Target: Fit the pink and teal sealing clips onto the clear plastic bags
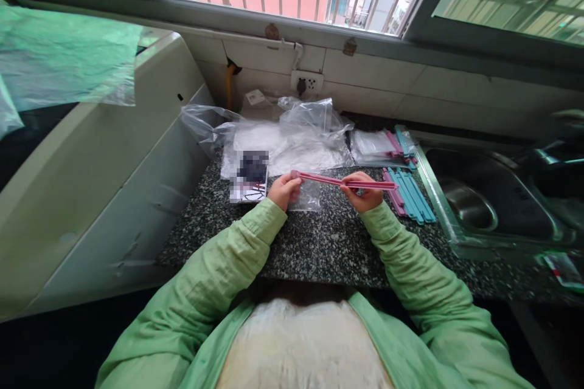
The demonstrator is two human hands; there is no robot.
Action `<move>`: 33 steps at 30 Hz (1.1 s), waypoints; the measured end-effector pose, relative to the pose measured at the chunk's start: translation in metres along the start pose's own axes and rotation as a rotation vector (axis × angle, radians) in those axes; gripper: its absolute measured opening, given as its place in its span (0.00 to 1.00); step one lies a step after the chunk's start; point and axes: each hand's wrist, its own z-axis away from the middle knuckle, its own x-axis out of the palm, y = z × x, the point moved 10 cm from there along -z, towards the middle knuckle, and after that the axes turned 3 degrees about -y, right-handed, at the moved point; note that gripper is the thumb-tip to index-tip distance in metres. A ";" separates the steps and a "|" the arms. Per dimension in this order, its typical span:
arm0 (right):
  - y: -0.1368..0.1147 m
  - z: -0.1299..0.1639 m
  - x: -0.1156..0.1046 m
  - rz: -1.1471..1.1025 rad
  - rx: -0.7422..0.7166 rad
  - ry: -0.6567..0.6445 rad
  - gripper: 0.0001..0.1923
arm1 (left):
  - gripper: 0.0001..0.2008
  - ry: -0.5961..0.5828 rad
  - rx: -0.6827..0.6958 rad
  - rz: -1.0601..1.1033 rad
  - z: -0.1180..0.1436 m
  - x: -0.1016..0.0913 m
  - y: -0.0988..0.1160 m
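Both your hands were busy over the speckled dark granite countertop (319, 243): your left hand (283, 189) gripped the left end of a long, thin pink plastic sealing clip (342, 182) together with the top of a small clear plastic bag (306, 197) hanging below it, and your right hand (364, 196) pinched the clip farther right. The clip was level between your hands, above the counter. It looked as if you were fitting the clip onto the bag's mouth; closing it would have called for keeping the bag's edge flat along the clip. More pink and teal clips (408, 194) lay just right, beside the steel sink (483, 206). Crumpled clear bags (292, 140) were piled at the far side.
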 end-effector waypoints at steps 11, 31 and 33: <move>0.023 0.006 -0.020 0.099 0.149 0.217 0.06 | 0.14 -0.139 0.089 -0.086 0.003 0.015 0.006; -0.013 0.008 0.009 0.019 -0.015 0.038 0.04 | 0.20 -0.192 0.014 -0.047 0.006 0.024 -0.002; -0.014 0.008 0.009 0.015 -0.012 0.037 0.03 | 0.19 -0.188 -0.024 -0.029 0.007 0.025 -0.004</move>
